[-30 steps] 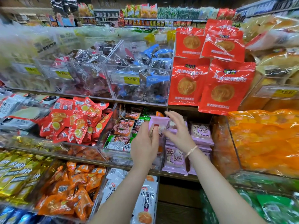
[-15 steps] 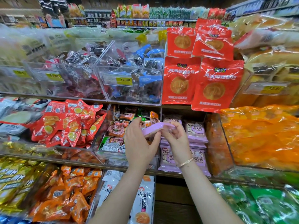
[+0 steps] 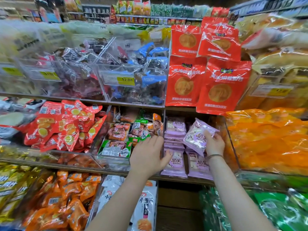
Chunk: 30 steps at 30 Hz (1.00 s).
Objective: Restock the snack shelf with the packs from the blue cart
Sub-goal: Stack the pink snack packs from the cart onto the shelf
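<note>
In the purple compartment of the snack shelf [image 3: 183,178], at about four o'clock from the middle of the view, the step in hand looks like laying one more purple pack [image 3: 197,136] onto the stocked purple packs [image 3: 175,130]. To do it well, I judge the pack should come down flat, printed face up and turned the same way as its neighbours. Its far edge should slide toward twelve o'clock, under the hanging red bags [image 3: 216,87], without brushing them. It should also keep off the clear wall of the orange packs [image 3: 266,139] at three o'clock. The grip is best let go only once the pile carries the pack, or it may slip toward the shelf lip at six o'clock.

The right hand [image 3: 215,145] pinches the pack at its lower right edge. The thumb lies on the printed face and the other fingers [image 3: 207,134] are hidden behind. From that pinch the pack spreads toward ten o'clock, tilted, over the right-hand pile. I cannot tell whether its low corner touches the pile.

The left hand [image 3: 148,155] lies at nine o'clock of the held pack. Its fingers are straight and close together beside the clear divider [image 3: 164,120], holding nothing. Its thumb is spread to the front left stocked pack, which it seems to steady.
</note>
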{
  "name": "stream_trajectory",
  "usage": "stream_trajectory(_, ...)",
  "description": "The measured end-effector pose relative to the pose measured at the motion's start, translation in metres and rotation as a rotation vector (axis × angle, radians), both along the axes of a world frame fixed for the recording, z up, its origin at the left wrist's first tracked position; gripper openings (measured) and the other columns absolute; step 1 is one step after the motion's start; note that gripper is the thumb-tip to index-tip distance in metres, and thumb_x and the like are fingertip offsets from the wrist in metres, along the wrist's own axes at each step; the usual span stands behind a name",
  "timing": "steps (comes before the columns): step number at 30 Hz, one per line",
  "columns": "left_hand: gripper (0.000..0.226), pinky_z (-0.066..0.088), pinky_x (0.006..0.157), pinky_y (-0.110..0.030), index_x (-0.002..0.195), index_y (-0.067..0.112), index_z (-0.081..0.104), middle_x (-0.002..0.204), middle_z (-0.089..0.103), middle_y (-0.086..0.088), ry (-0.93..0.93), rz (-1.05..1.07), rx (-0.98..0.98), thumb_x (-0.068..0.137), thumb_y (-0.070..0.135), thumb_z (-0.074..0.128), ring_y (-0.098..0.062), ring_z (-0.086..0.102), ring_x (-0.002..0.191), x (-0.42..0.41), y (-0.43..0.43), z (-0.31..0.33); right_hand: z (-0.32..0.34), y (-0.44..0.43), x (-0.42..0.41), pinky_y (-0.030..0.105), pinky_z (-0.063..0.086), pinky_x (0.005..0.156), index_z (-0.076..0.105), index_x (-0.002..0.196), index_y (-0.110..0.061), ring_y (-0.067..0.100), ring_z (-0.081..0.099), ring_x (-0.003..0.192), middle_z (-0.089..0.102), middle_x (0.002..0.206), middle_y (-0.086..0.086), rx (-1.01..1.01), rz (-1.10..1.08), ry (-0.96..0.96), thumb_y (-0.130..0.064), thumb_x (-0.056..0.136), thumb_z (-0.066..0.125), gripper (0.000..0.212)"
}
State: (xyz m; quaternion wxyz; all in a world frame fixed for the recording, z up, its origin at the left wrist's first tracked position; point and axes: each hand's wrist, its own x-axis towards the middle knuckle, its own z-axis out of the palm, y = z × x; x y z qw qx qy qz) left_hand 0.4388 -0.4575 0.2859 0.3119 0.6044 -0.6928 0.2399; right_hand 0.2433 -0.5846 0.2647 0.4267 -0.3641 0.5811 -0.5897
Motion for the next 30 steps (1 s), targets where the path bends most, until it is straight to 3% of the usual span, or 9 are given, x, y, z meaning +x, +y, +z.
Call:
stream_trajectory(3,0.026,0.02,0.046,-0.02,0.065,0.015,0.046,0.055,0.042,0.003,0.016,-0.013,0.022,0.077,0.038,0.049,-0.015,0.04,0.045,0.0,0.001,0.002,0.004,-0.017,0.005,0.034,0.047,0.076,0.056,0.116,0.002,0.026,0.055,0.079,0.058,0.081,0.011,-0.023,-0.003,0.238,-0.024,0.088,0.062,0.038)
stream_trajectory(9,0.026,0.022,0.042,-0.021,0.062,0.017,0.043,0.052,0.041,0.004,0.044,-0.022,0.06,0.077,0.036,0.05,-0.012,0.036,0.043,0.0,0.002,0.004,0.01,-0.027,0.015,0.037,0.035,0.102,0.039,0.134,0.0,0.036,0.042,0.127,0.043,0.138,0.022,-0.073,0.067,0.497,-0.026,0.092,0.053,0.051)
stream_trajectory(12,0.026,0.021,0.042,-0.019,0.062,0.017,0.043,0.051,0.04,0.004,0.042,-0.024,0.055,0.078,0.036,0.05,-0.012,0.036,0.042,-0.001,0.001,0.004,-0.008,-0.015,0.015,0.04,0.023,0.113,0.048,0.129,-0.008,0.033,0.024,0.138,0.026,0.149,0.019,-0.264,0.17,1.034,-0.031,0.089,0.059,0.048)
stream_trajectory(15,0.026,0.021,0.041,-0.019,0.062,0.017,0.044,0.051,0.04,0.004,0.036,-0.024,0.054,0.078,0.036,0.049,-0.012,0.034,0.041,0.0,0.001,0.003,-0.015,-0.013,0.004,0.043,0.037,0.101,0.058,0.121,-0.017,0.031,0.037,0.124,0.039,0.138,0.014,-0.301,0.116,1.501,-0.041,0.089,0.056,0.04)
stream_trajectory(18,0.026,0.02,0.042,-0.019,0.061,0.017,0.043,0.05,0.039,0.005,0.042,-0.019,0.055,0.079,0.036,0.048,-0.01,0.028,0.043,-0.001,0.001,0.004,-0.008,-0.016,0.005,0.037,0.043,0.086,0.051,0.122,-0.019,0.026,0.045,0.106,0.049,0.118,0.007,-0.247,0.129,1.554,-0.044,0.09,0.052,0.04)
stream_trajectory(22,0.025,0.02,0.041,-0.019,0.06,0.017,0.043,0.05,0.039,0.005,0.051,-0.026,0.047,0.078,0.034,0.049,-0.01,0.027,0.043,-0.001,0.002,0.005,0.0,-0.02,0.006,0.035,0.042,0.085,0.053,0.117,-0.015,0.024,0.048,0.104,0.054,0.113,0.005,-0.252,0.168,1.583,-0.043,0.094,0.044,0.037)
stream_trajectory(25,0.025,0.023,0.04,-0.021,0.059,0.016,0.044,0.049,0.04,0.004,0.061,-0.032,0.04,0.077,0.033,0.049,-0.013,0.036,0.04,-0.001,0.002,0.005,-0.003,-0.015,0.004,0.037,0.034,0.101,0.048,0.131,-0.014,0.024,0.043,0.119,0.051,0.128,0.005,-0.243,0.275,1.598,-0.065,0.088,0.034,0.068)
stream_trajectory(27,0.025,0.023,0.04,-0.02,0.059,0.016,0.043,0.049,0.04,0.005,0.066,-0.034,0.034,0.077,0.033,0.049,-0.014,0.038,0.04,-0.001,0.002,0.004,-0.009,-0.009,0.003,0.042,0.016,0.115,0.03,0.145,-0.016,0.023,0.028,0.136,0.034,0.147,0.003,-0.182,0.38,1.68,-0.078,0.079,0.03,0.091)
stream_trajectory(30,0.026,0.024,0.039,-0.021,0.058,0.016,0.043,0.049,0.04,0.005,0.072,-0.047,0.032,0.077,0.032,0.05,-0.013,0.037,0.04,-0.001,0.002,0.004,-0.012,-0.014,-0.005,0.042,0.012,0.117,0.02,0.149,-0.018,0.022,0.018,0.142,0.022,0.154,0.003,-0.183,0.397,1.718,-0.064,0.089,0.03,0.076)
